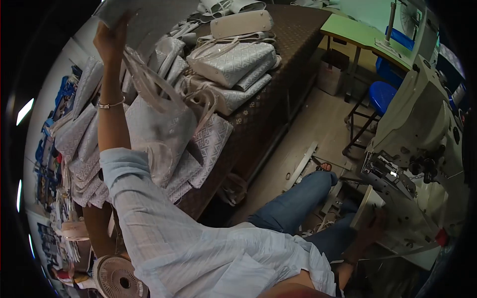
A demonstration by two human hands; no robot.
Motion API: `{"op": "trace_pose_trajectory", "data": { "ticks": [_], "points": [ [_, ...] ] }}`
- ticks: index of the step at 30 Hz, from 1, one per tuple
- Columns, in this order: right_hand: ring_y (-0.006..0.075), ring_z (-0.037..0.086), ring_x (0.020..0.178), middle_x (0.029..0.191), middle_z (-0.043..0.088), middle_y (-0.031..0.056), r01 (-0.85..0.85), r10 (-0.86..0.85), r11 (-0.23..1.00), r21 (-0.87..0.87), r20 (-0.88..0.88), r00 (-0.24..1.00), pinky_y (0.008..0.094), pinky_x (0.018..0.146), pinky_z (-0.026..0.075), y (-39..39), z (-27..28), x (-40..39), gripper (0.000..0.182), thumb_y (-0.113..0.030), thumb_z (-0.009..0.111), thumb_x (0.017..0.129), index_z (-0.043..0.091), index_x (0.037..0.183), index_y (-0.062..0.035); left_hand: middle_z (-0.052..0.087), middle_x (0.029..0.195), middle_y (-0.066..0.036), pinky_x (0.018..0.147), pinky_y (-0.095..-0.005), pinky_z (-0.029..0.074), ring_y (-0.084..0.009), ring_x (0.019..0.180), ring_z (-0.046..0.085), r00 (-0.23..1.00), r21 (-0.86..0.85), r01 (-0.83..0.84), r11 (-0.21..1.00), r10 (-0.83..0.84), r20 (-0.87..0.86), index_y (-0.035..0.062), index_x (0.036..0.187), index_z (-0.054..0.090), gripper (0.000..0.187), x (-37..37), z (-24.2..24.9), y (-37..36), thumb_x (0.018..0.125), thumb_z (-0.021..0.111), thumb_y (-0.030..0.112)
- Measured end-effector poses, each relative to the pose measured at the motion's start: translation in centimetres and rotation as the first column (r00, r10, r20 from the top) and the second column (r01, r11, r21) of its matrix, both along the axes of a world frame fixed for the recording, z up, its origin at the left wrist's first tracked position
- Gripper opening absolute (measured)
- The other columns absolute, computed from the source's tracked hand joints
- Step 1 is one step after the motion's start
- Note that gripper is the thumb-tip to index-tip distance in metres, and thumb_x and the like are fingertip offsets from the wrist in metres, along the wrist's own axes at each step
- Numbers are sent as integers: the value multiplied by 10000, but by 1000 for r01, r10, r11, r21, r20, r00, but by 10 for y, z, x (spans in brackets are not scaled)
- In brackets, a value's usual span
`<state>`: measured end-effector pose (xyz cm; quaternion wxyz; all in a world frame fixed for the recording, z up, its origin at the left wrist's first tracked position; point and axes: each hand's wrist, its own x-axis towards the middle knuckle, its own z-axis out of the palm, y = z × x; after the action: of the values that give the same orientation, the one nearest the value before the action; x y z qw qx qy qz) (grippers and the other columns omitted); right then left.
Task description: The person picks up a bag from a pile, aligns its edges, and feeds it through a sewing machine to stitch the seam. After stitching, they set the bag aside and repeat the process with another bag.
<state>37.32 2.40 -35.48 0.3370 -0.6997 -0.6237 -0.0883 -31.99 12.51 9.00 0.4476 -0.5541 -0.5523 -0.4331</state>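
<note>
Left hand (110,37) clamped on grey bag panel (149,17); right hand (371,226) flat on sewing machine (422,124).

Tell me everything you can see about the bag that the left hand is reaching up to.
The bag is pale grey with a faint woven pattern, soft and fabric-like. Its long pale straps run up toward the raised left hand, which seems to grip them near the top. It hangs or leans upright against a heap of similar bags on the brown table, partly overlapping the flat ones beneath it.
</note>
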Motion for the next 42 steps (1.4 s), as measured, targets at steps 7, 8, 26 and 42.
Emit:
{"op": "trace_pose_trajectory", "data": {
  "ticks": [7,8,26,42],
  "points": [
    [302,591,1060,1088,636,135,-101,102,994,39,-30,994,410,880,488,3,1,1,204,-85,488,954,656,1067,-54,585,1254,-113,732,-314,543,-242,978,657,878,-258,-181,949,38,-477,160,1192,646,562,17,-64,-123,679,660,-68],
    [302,593,1052,1085,637,135,-87,87,995,44,-6,996,410,875,490,3,5,-2,207,-92,483,960,657,1063,-48,580,1263,-110,746,-321,543,-244,978,653,904,-379,-236,895,59,-423,197,1191,650,618,17,-89,-131,650,638,-102],
    [298,580,1066,1106,621,148,-151,149,988,38,54,987,414,892,502,5,-20,23,225,-93,463,978,634,1108,-26,297,1483,-180,1091,-414,329,-376,1331,352,958,-845,-283,454,180,-224,183,1363,476,779,38,-172,-144,663,818,193],
    [290,540,1138,1222,564,153,-446,361,817,364,281,889,391,941,452,10,16,-10,294,-114,406,1009,554,1249,-32,135,1534,-212,1021,-721,140,-399,1430,57,109,-268,-963,20,940,-322,171,1500,124,843,-217,-77,-230,784,568,121]
  ]
}}
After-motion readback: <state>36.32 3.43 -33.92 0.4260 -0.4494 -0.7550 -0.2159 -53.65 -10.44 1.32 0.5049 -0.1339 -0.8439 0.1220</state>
